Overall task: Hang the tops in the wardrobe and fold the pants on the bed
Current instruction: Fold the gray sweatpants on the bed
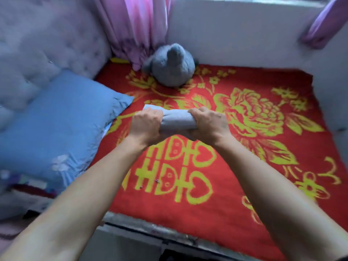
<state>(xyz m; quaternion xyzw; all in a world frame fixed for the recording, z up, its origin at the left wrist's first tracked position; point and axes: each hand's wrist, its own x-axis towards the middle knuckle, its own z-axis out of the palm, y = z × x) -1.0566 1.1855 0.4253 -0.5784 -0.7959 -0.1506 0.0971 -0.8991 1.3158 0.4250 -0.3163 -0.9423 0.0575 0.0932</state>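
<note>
1. Red bedspread with yellow flowers covers the bed; a blue pillow lies left of the grey bundle, and a grey plush toy sits beyond it by the pink curtain.
2. Both hands hold the folded grey pants as a compact bundle, at or just above the bedspread; I cannot tell which.
3. Left hand has its fingers curled tight round the bundle's left end; right hand clamps the right end likewise.
4. Risk: letting one end go early would likely let the folds spring open.
5. Risk: squeezing this hard may crease the cloth or skew the layers.
6. Risk: set too close to the pillow, the bundle could tip against it and loosen.
</note>
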